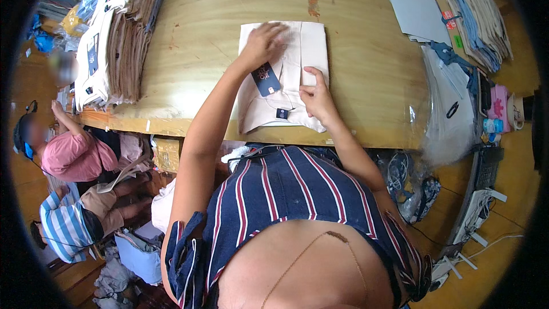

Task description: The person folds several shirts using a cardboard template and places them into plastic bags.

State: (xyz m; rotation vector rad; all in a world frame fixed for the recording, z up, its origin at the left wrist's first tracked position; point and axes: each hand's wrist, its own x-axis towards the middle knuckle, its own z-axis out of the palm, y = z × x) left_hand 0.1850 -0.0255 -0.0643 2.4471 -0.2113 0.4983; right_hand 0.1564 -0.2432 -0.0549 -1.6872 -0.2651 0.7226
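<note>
A folded cream garment [313, 40] lies flat on the wooden table in front of me. A dark navy hang tag [265, 80] rests on it by a thin string, and a small dark label [282, 113] sits near its near edge. My left hand [266, 43] is over the far left part of the garment, fingers stretched and partly smeared by motion. On the right part lies my right hand [318, 96], index finger extended and the others loosely bent, with nothing visible held in it.
Tall stacks of folded garments [127, 51] stand at the table's left. To the right are white paper sheets [416, 11], another garment pile [479, 20], plastic bags [443, 97] and a phone [485, 92]. Two people [74, 154] are at the lower left.
</note>
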